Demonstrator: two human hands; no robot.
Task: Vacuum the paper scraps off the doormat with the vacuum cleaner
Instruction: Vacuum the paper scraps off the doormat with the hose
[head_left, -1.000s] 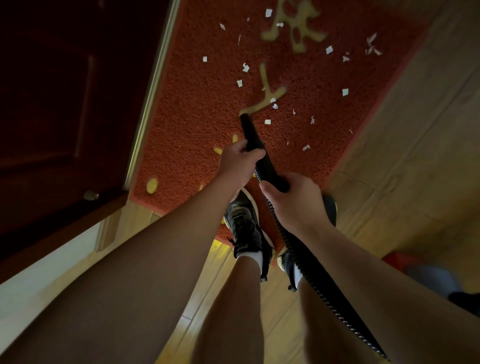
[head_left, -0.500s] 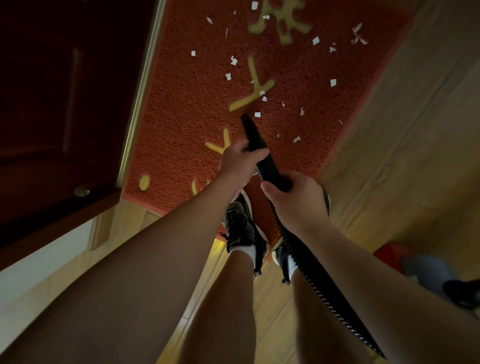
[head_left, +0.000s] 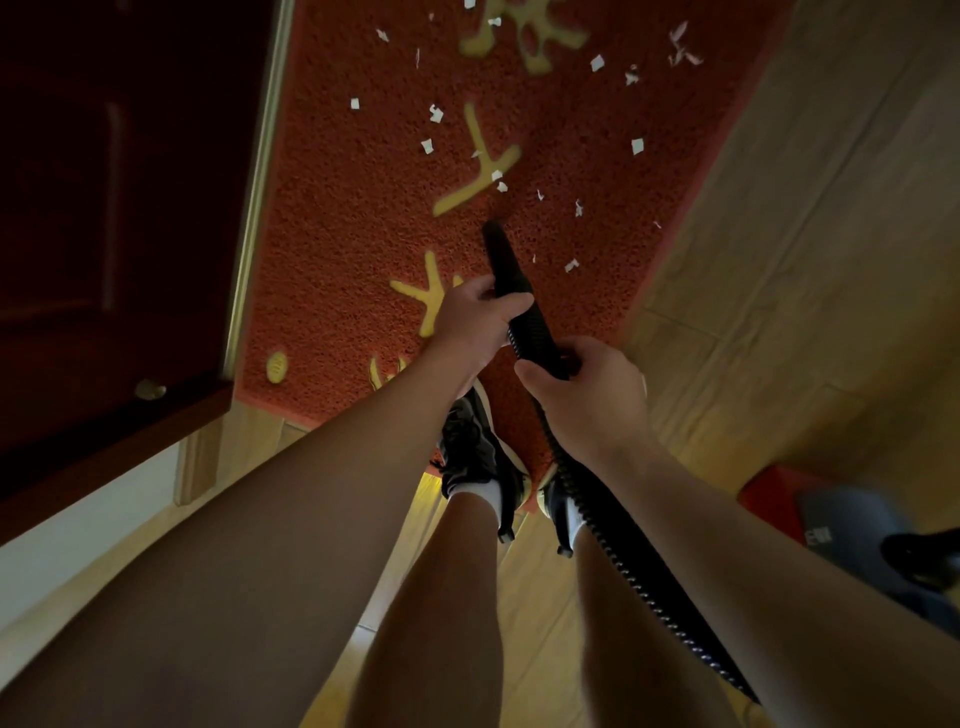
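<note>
A red doormat (head_left: 353, 249) with yellow characters lies in front of me, strewn with several small white paper scraps (head_left: 637, 146). Both hands hold the black vacuum nozzle (head_left: 501, 260) and its ribbed hose (head_left: 623, 551). My left hand (head_left: 475, 325) grips the nozzle near its front. My right hand (head_left: 587, 395) grips the hose just behind it. The nozzle tip points down at the mat, a little below the nearest scraps by the yellow stroke. The vacuum body (head_left: 852, 530), red and grey, sits on the floor at the right.
A dark wooden door (head_left: 119, 218) with a metal edge strip runs along the mat's left side. Wooden floorboards (head_left: 810, 249) border the mat on the right. My feet in black shoes (head_left: 478, 452) stand on the mat's near edge.
The view has shifted back, so the mat and scraps sit lower in frame. One scrap that lay near the nozzle tip is gone. Both hands keep their grip.
</note>
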